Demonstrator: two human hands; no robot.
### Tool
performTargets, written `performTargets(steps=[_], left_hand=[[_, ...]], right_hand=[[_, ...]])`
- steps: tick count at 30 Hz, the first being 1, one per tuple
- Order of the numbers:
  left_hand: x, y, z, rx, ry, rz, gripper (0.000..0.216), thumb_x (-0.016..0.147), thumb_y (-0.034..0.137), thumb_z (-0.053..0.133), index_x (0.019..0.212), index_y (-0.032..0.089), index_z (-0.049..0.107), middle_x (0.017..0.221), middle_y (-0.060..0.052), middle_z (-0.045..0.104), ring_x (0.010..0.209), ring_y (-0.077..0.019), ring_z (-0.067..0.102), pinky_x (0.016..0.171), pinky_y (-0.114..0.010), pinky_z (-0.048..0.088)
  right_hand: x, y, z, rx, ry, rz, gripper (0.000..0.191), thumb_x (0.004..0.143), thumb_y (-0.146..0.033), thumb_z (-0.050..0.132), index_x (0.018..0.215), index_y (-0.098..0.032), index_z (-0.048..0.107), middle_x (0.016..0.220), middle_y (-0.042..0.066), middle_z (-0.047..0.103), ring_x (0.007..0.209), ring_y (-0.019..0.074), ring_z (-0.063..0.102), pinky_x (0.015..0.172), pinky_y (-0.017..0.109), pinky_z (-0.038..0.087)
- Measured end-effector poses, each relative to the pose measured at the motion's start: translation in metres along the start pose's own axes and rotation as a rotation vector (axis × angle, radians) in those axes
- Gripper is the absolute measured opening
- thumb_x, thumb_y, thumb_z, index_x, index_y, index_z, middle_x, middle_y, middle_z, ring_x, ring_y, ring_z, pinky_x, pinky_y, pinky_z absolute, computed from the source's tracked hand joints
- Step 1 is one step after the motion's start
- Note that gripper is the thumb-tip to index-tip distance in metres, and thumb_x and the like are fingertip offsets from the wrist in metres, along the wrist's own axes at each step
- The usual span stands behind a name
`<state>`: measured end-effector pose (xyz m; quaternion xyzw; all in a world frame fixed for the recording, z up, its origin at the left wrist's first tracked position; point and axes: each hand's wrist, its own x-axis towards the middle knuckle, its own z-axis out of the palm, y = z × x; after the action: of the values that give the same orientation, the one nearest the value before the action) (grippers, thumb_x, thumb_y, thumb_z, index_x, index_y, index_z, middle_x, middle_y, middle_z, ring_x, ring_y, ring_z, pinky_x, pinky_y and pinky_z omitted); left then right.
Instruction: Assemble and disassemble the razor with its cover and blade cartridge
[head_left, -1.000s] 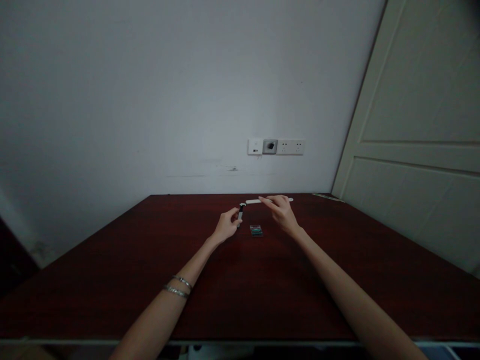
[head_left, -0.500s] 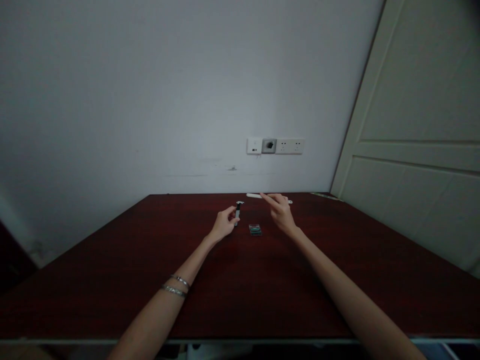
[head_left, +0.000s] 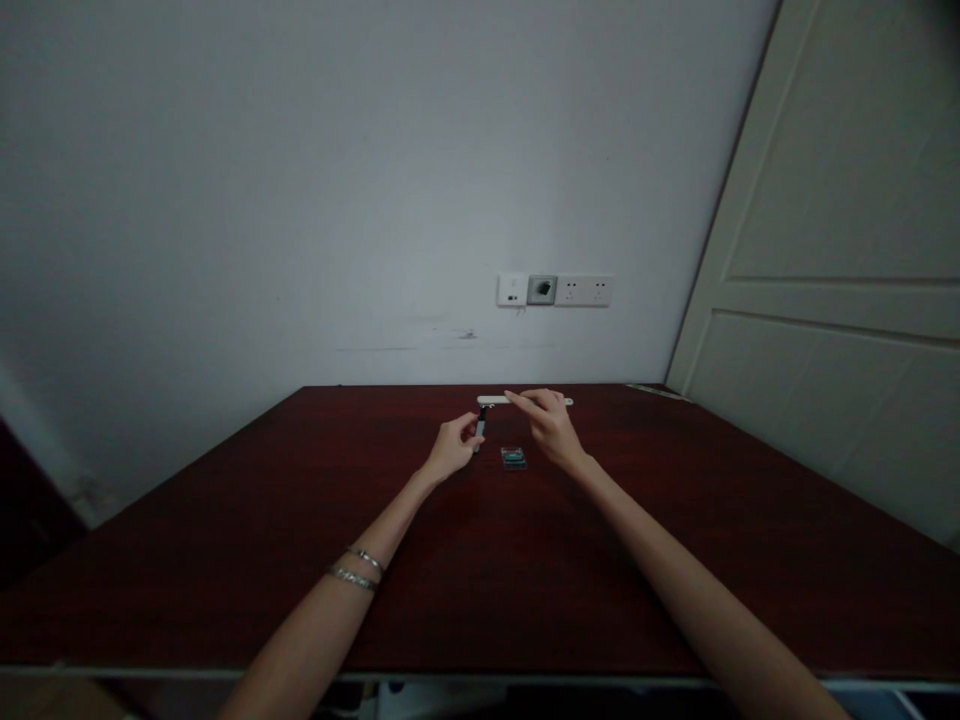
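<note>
My left hand [head_left: 452, 447] is closed around a razor [head_left: 479, 432] with a grey handle and black neck, held upright over the table. In my right hand [head_left: 553, 425] is a slim white stick [head_left: 494, 400] with a small hole at its right end, lying roughly level. The stick's left end is at the top of the razor and hides most of its head; whether they touch, I cannot tell. Between my hands, nearer to me, a small clear plastic case [head_left: 514, 458] with something teal inside lies on the table.
The dark red table [head_left: 480, 570] reaches back to a pale wall. Wall sockets [head_left: 585, 291] and a switch plate sit above its far edge. A thin strip [head_left: 658, 392] lies at the far right corner, beside a pale panelled door [head_left: 840, 350].
My right hand has moved the white stick left and slightly nearer, so its end now overlaps the razor's head. My left hand stays nearly in place with the razor.
</note>
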<state>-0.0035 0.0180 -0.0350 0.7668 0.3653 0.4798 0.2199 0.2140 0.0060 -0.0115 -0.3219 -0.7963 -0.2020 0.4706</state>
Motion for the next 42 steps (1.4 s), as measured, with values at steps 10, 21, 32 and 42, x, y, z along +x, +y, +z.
performTargets(steps=[10,21,32,42], left_hand=[[-0.001,0.004,-0.001,-0.016,-0.016,-0.024,0.016,0.066,0.013,0.059,0.081,0.014,0.061,0.064,0.003,0.054,0.059,-0.0096,0.051,0.063,-0.021,0.042],[0.001,0.003,0.001,-0.187,-0.055,-0.270,0.015,0.064,0.013,0.063,0.079,0.012,0.060,0.056,0.003,0.056,0.047,-0.0097,0.055,0.047,-0.019,0.042],[-0.002,0.024,0.000,-0.307,-0.100,-0.456,0.011,0.067,0.008,0.060,0.078,0.010,0.060,0.057,0.001,0.057,0.047,-0.0111,0.058,0.042,-0.020,0.046],[-0.002,0.020,-0.001,-0.294,-0.138,-0.454,0.011,0.065,0.014,0.064,0.076,0.011,0.062,0.054,0.002,0.056,0.048,-0.0114,0.057,0.046,-0.022,0.047]], right_hand=[[-0.005,0.005,-0.004,-0.035,0.013,-0.014,0.052,0.084,-0.002,0.035,0.126,-0.029,0.050,0.097,0.007,0.057,0.089,0.0171,0.050,0.078,0.033,0.034],[-0.013,0.022,-0.004,-0.160,-0.014,0.017,0.053,0.082,-0.002,0.039,0.127,-0.028,0.050,0.095,0.007,0.057,0.086,0.0172,0.051,0.079,0.034,0.033],[-0.014,0.017,-0.002,-0.187,-0.047,0.037,0.052,0.083,-0.002,0.038,0.126,-0.027,0.051,0.095,0.008,0.057,0.085,0.0170,0.050,0.079,0.033,0.032],[-0.017,0.017,0.002,-0.179,-0.104,0.036,0.054,0.083,-0.002,0.036,0.129,-0.027,0.048,0.097,0.008,0.057,0.089,0.0179,0.051,0.079,0.034,0.036]])
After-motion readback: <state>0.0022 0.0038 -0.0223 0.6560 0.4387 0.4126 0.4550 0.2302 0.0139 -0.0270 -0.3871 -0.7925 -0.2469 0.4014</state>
